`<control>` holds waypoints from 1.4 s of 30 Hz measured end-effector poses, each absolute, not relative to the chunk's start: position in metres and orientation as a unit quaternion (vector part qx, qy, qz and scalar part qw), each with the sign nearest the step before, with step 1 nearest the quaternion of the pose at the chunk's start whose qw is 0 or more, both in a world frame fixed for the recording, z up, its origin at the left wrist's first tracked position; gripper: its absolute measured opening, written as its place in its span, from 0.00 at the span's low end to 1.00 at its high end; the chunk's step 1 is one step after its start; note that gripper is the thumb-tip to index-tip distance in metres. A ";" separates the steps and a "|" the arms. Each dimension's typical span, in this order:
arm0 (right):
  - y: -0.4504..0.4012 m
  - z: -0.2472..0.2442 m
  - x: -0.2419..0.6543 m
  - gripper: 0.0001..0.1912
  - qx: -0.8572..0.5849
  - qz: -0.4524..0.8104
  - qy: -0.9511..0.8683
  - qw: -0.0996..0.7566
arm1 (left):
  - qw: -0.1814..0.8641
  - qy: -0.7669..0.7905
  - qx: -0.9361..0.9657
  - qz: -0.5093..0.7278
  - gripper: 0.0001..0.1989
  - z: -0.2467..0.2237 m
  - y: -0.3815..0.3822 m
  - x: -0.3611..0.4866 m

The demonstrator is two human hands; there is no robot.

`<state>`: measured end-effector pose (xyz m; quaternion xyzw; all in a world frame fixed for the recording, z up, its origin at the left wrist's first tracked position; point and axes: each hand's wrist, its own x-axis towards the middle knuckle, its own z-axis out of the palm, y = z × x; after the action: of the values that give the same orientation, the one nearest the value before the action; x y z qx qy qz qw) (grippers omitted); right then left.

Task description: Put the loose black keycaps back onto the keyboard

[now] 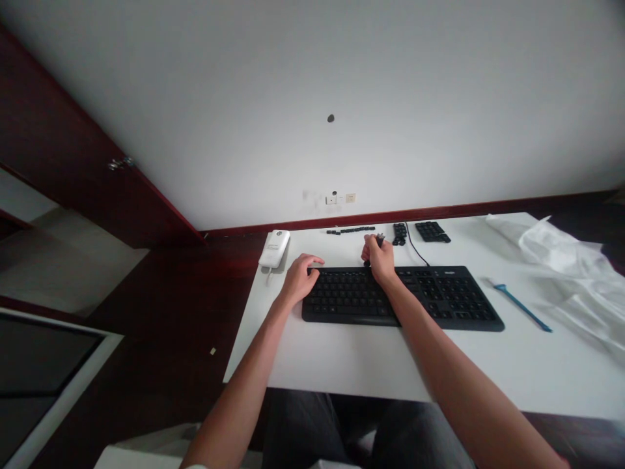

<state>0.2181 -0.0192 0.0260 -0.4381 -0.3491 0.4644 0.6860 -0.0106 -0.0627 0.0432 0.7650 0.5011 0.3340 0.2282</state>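
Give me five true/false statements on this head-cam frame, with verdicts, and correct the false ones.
1. The right hand pinches a small dark object at the far edge of the black keyboard. True.
2. The left hand grips the blue tool. False: the left hand rests at the keyboard's left end, and the blue tool lies on the white table to the keyboard's right.
3. A black cable runs from the keyboard toward the wall. True.
4. The white device sits right of the keyboard. False: it sits left of the keyboard, at the table's far left corner.
5. A row of small black keycaps lies beyond the keyboard. True.
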 end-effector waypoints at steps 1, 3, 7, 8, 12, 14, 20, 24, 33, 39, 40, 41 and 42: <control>-0.019 0.026 0.218 0.19 -0.440 0.465 -0.348 0.685 | 0.187 0.497 0.780 0.333 0.18 0.050 -0.070 -0.004; -0.018 0.025 0.218 0.19 -0.441 0.466 -0.346 0.684 | 0.121 0.494 0.796 0.328 0.16 0.060 -0.091 0.011; -0.017 0.023 0.219 0.19 -0.443 0.463 -0.347 0.685 | 0.040 0.506 0.814 0.283 0.14 0.060 -0.143 0.034; -0.016 0.023 0.219 0.19 -0.441 0.464 -0.346 0.686 | 0.026 0.512 0.814 0.273 0.15 0.056 -0.156 0.036; -0.016 0.022 0.219 0.20 -0.435 0.471 -0.342 0.686 | -0.025 0.535 0.806 0.252 0.21 0.037 -0.186 0.037; -0.016 0.023 0.219 0.20 -0.436 0.469 -0.345 0.686 | -0.037 0.536 0.807 0.244 0.22 0.029 -0.190 0.036; -0.018 0.023 0.220 0.20 -0.441 0.460 -0.356 0.683 | -0.038 0.539 0.808 0.235 0.23 0.024 -0.189 0.037; -0.017 0.022 0.220 0.21 -0.444 0.460 -0.360 0.680 | -0.036 0.542 0.807 0.230 0.23 0.025 -0.189 0.037; -0.014 0.018 0.219 0.22 -0.432 0.471 -0.347 0.687 | -0.030 0.556 0.803 0.213 0.24 0.026 -0.186 0.041; -0.016 0.022 0.219 0.23 -0.439 0.470 -0.352 0.680 | -0.032 0.557 0.803 0.210 0.24 0.027 -0.186 0.043; -0.016 0.022 0.218 0.23 -0.439 0.470 -0.352 0.680 | -0.031 0.557 0.803 0.211 0.24 0.027 -0.186 0.043; -0.016 0.023 0.218 0.23 -0.438 0.470 -0.350 0.681 | -0.031 0.558 0.802 0.211 0.24 0.027 -0.186 0.043; -0.016 0.023 0.218 0.23 -0.437 0.471 -0.349 0.682 | -0.031 0.558 0.802 0.211 0.24 0.027 -0.187 0.044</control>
<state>0.2182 -0.0163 0.0232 -0.4371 -0.3486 0.4712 0.6822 0.0437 -0.1865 0.0267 0.8021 0.5578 0.2110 -0.0309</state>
